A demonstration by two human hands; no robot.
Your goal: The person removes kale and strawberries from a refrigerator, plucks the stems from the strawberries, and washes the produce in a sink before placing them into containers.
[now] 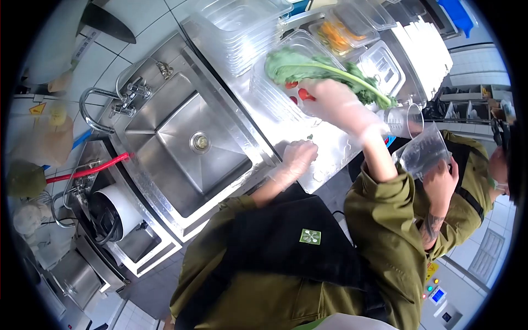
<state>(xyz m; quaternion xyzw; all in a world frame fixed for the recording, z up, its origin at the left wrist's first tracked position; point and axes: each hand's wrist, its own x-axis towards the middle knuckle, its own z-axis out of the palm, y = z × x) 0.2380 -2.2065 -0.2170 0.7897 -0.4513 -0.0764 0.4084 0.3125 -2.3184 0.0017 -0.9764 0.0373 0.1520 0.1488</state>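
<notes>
My right hand (pixel 333 104), in a clear glove and blurred by motion, is closed on a large leaf of kale (pixel 289 67) with a long pale stem. The leaf stretches over a clear plastic container (pixel 269 91). Close to the fingertips are several small red pieces (pixel 306 94), too blurred to name. My left hand (pixel 300 158), also gloved, rests at the counter's near edge with its fingers curled. Whether anything is inside them is hidden. A green scrap (pixel 310 136) lies on the metal counter (pixel 264 118) beside those fingers.
Left of the counter is a steel sink (pixel 181 148) with a tap (pixel 99 104). Stacked clear containers (pixel 242 33) stand at the back, near a tub of orange pieces (pixel 335 37). On the right, a co-worker's hand (pixel 440 184) holds a clear measuring jug (pixel 423 154).
</notes>
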